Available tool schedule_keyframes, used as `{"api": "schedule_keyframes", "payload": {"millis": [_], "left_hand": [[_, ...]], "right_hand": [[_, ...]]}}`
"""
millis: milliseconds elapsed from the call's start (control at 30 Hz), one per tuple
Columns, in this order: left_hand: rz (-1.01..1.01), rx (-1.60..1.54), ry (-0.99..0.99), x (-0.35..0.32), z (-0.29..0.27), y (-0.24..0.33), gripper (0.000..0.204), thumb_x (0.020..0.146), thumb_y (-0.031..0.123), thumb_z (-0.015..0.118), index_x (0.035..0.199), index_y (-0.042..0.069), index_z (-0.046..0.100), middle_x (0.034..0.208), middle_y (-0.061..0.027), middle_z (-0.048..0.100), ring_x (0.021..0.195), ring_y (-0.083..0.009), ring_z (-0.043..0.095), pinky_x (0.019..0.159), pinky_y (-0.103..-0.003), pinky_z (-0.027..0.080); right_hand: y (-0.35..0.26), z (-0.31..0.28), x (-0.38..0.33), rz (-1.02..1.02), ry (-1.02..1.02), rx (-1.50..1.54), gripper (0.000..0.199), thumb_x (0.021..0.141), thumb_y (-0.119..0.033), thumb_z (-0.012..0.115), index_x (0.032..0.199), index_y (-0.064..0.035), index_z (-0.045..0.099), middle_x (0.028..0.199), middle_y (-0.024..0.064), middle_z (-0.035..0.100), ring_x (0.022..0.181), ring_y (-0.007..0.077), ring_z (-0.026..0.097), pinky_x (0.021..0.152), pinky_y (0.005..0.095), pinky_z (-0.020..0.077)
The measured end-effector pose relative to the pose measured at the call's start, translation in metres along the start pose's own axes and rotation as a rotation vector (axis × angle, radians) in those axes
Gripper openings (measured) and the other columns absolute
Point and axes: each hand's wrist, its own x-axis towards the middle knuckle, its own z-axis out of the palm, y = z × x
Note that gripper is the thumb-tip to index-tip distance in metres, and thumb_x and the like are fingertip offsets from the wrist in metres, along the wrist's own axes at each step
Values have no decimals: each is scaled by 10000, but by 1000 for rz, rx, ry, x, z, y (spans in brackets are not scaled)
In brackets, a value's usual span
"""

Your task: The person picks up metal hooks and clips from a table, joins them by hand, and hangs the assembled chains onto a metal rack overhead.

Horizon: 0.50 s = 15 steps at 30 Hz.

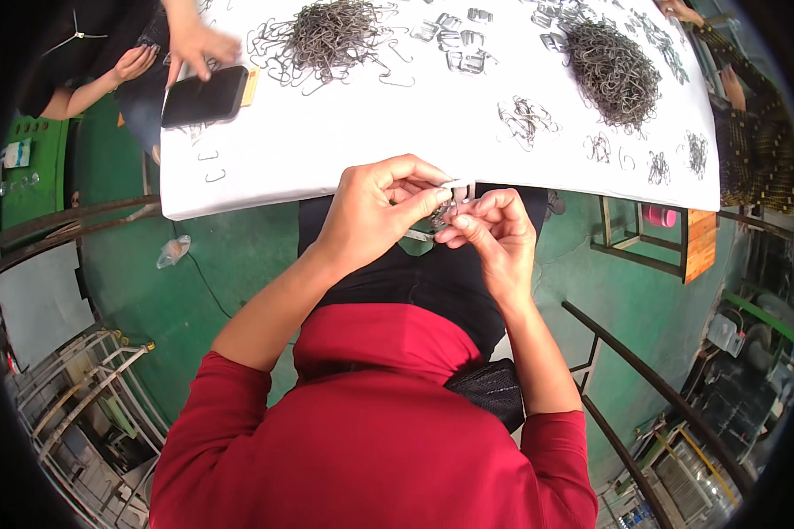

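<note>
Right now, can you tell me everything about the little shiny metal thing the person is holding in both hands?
The small silvery metal buckle-like piece looks like bent wire and flat metal. It sits at the near edge of the white table, pinched between the fingertips of the left hand and the right hand. Fingers hide most of it, so its exact shape is unclear.

Left hand (375,212) and right hand (490,231) at frame centre, meeting on a metal buckle (454,201) at table (344,150) edge; wire piles (331,35) above; phone (205,95) upper left.
</note>
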Motion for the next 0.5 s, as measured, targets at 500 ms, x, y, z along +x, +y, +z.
{"api": "schedule_keyframes", "payload": {"millis": [500], "left_hand": [[46,157,48,-12,-11,-7,120,833,-7,609,947,-21,643,862,-50,661,691,-64,613,609,-197,491]], "right_hand": [[-6,17,169,-317,25,-1154,130,807,-175,624,868,-64,652,927,101,639,769,284,611,693,389,477]]}}
